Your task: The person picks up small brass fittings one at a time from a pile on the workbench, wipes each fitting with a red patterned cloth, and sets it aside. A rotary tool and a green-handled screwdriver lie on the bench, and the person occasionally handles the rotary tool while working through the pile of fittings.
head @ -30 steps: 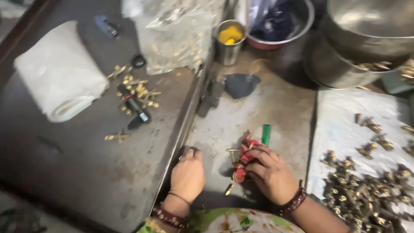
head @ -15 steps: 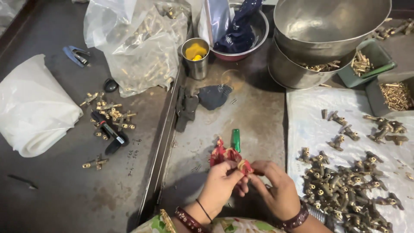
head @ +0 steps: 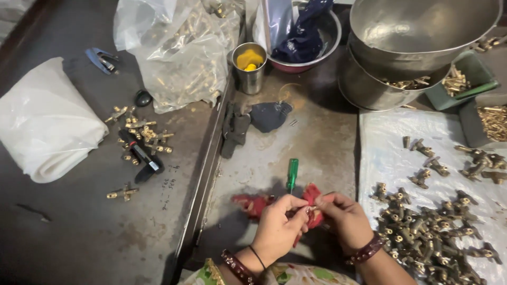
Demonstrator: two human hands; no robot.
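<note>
Both hands met low in the frame, over the grey worktop [head: 327,142]. Left hand [head: 279,228] had its fingers curled shut, thumb and forefinger pinched on a small brass fitting [head: 310,209] held between the two hands. Right hand [head: 346,217] closed on the same fitting from the other side, fingertips bunched tight; a red cloth [head: 312,194] was bunched under and behind the fingers, and whether the right hand also gripped it could not be told. More of the red cloth [head: 252,203] lay on the worktop just left of the left hand. A screwdriver with a green handle [head: 292,174] lay just beyond the hands, handle pointing away. To the right, a heap of brass fittings [head: 428,227] lay on a white plastic sheet [head: 380,142]. To the left, past a raised metal edge, a few loose brass parts [head: 141,133] lay scattered about a black marker [head: 138,153], with a folded white cloth [head: 47,126] further left. Further back: a dark glove [head: 269,115], a steel cup [head: 249,67] with yellow content, a clear bag [head: 179,53] of brass pieces, stacked steel bowls [head: 417,47].
</note>
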